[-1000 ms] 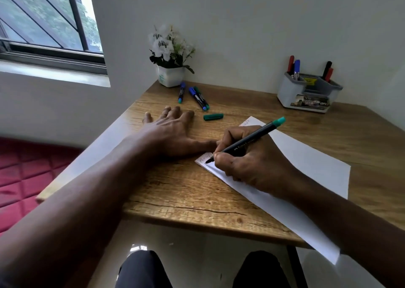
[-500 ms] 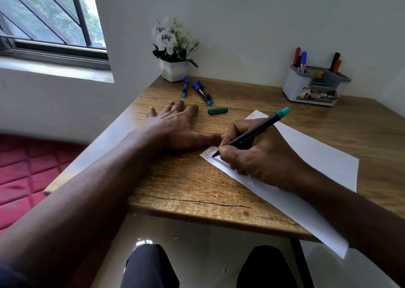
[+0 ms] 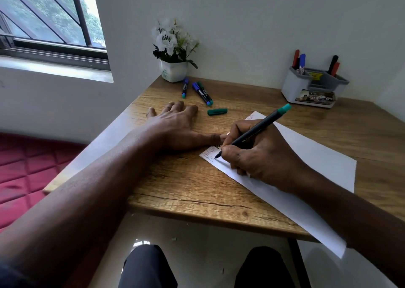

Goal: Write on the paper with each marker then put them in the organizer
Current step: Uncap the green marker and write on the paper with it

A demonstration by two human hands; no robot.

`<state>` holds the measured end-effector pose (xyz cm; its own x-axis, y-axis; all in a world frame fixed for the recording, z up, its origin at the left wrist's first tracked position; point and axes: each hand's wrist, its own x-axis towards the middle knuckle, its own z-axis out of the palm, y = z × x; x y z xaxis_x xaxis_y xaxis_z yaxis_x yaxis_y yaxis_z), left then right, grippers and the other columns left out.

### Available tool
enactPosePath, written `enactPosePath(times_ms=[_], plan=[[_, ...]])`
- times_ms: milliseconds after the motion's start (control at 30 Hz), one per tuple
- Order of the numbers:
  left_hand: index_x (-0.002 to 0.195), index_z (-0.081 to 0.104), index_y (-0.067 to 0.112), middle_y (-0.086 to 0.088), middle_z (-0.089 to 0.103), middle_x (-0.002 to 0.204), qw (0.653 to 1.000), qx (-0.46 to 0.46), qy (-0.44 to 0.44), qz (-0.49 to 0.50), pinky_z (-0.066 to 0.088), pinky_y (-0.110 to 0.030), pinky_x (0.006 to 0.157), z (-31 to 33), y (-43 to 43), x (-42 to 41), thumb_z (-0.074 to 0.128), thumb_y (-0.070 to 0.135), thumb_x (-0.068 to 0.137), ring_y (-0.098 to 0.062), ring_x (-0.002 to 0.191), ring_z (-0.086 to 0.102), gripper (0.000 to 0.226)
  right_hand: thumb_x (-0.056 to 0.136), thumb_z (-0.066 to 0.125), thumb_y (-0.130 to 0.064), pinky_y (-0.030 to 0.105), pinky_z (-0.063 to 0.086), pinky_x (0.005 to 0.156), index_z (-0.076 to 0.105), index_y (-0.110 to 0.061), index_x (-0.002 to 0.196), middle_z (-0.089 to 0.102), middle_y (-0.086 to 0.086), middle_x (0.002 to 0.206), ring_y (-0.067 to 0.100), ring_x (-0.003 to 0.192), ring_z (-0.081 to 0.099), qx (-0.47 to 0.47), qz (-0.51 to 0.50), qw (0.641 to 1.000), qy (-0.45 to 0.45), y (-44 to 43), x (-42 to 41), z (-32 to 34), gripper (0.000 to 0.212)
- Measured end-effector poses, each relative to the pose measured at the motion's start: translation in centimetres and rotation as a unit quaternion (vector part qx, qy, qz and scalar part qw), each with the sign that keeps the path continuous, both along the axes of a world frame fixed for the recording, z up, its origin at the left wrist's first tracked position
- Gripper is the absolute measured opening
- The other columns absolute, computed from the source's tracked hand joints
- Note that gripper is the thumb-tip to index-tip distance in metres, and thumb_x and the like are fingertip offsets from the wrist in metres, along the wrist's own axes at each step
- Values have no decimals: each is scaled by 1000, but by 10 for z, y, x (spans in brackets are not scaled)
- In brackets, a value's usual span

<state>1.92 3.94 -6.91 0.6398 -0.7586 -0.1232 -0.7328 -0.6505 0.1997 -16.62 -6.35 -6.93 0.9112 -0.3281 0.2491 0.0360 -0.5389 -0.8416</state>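
Observation:
My right hand (image 3: 260, 154) grips a black marker with a green end (image 3: 258, 130), its tip touching the left corner of the white paper (image 3: 306, 156), where a few lines of writing show. My left hand (image 3: 175, 127) lies flat on the wooden table (image 3: 175, 178), fingers spread, thumb pressing the paper's edge. The marker's green cap (image 3: 217, 111) lies on the table just beyond my left hand. Three capped markers (image 3: 200, 91) lie near the flower pot. The grey organizer (image 3: 313, 88) stands at the back right with several markers upright in it.
A white pot of flowers (image 3: 174, 68) stands at the table's back left corner against the wall. The paper overhangs the table's front edge at the right. A window (image 3: 48, 20) is on the left, a red quilted surface (image 3: 24, 173) below it. My knees show under the table.
The view has shifted slightly. My right hand has moved the marker tip a little along the paper's corner, and a new stroke shows there. My left hand has stayed put.

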Motion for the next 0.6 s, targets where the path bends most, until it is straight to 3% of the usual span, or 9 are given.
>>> enactPosePath(times_ms=[600], plan=[[160, 12, 37, -3, 3, 171, 1000, 0, 1, 0, 0, -65, 121, 3, 1, -1, 26, 101, 40, -25, 157, 0, 137, 85, 75, -9, 18, 47, 49, 67, -7, 80, 66, 2, 56, 8, 48, 62, -12, -12, 1000, 3, 0, 2, -1, 10]])
